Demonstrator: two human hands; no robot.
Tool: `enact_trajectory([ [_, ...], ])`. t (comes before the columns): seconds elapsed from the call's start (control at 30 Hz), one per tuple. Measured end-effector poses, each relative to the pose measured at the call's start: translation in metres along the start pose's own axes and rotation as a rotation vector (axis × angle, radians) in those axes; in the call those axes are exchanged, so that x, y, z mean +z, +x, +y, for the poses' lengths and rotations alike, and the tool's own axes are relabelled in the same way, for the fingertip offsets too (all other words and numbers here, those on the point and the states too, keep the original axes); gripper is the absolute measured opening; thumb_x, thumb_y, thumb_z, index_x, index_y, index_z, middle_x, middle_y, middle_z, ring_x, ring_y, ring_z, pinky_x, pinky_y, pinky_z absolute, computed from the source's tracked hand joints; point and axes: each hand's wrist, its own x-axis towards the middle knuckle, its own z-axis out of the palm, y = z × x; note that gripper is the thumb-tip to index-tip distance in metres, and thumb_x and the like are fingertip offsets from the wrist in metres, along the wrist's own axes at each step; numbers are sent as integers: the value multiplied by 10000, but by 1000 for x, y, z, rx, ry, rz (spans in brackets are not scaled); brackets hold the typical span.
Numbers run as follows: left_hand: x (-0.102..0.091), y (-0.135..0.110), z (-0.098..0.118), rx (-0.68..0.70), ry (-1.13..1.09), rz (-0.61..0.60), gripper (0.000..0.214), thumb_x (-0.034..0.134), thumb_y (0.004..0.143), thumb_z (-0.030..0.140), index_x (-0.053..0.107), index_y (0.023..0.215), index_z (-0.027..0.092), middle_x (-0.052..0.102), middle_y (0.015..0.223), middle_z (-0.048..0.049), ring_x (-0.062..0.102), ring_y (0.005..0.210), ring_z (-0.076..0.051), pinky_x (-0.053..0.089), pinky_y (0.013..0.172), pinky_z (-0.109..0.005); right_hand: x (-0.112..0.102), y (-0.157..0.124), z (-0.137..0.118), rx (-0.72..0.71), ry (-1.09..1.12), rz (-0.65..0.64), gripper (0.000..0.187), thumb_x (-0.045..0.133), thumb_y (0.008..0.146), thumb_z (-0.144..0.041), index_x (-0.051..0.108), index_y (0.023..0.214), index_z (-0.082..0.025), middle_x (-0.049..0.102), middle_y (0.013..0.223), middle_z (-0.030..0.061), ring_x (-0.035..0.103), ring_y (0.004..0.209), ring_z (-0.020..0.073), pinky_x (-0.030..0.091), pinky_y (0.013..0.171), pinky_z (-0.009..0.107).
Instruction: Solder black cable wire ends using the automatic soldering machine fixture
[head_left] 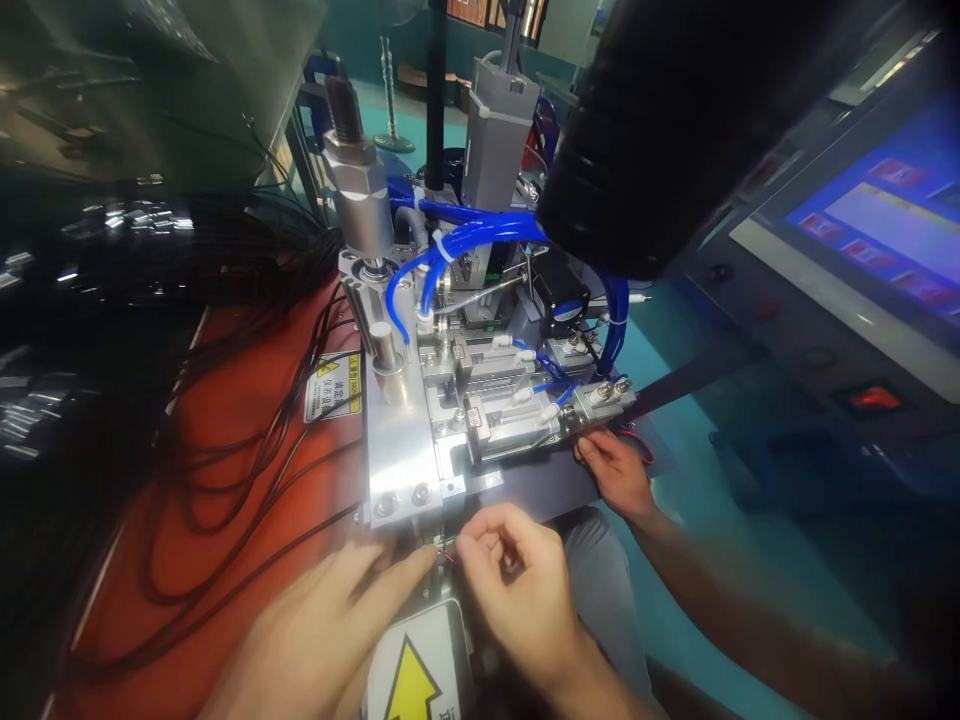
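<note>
My left hand (322, 610) reaches in from the bottom left, its fingers bent and the fingertips close under the front edge of a shiny metal block (401, 460). What those fingertips hold is hidden. Opposite it, my right hand (525, 585) makes a pinch with thumb and forefinger on thin wires (448, 551), which look red and green. They run in the small gap between my two hands. Just below lies a white label plate with a yellow arrow (412, 680). Above stands a machine fixture with pneumatic cylinders (517, 410) and blue air tubes (487, 235).
A co-worker's hand (622, 475) touches the fixture's right end. Black cables (247, 470) trail over the orange surface (225, 400) at left. A thick black hose (637, 130) hangs overhead. A control panel with a lit screen (885, 220) stands at right.
</note>
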Motion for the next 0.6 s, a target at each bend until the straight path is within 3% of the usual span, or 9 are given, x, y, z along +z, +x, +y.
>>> enact_trajectory([
  [0.13,0,1,-1,10,1,4,406,355,1004,180,543,1339,312,632,1002,-33,686,837,-159,532,717,-218,-1,-2,2,-14,-24,11,62,642,839,-233,666,825,-178,575,560,-28,542,485,120,466,483,222],
  [0.43,-3,2,-5,9,-58,-2,431,399,974,219,583,1344,344,697,984,-25,710,815,-154,557,710,-192,-1,-6,2,-156,-124,31,96,618,852,-200,648,762,-190,594,570,-8,546,515,137,427,476,238],
  [0.6,-1,0,-6,14,-41,11,436,381,975,222,595,1337,334,705,991,-32,715,853,-164,569,754,-209,-1,-1,-2,-24,5,-45,107,603,856,-217,618,753,-191,571,578,-23,526,499,119,427,482,225],
])
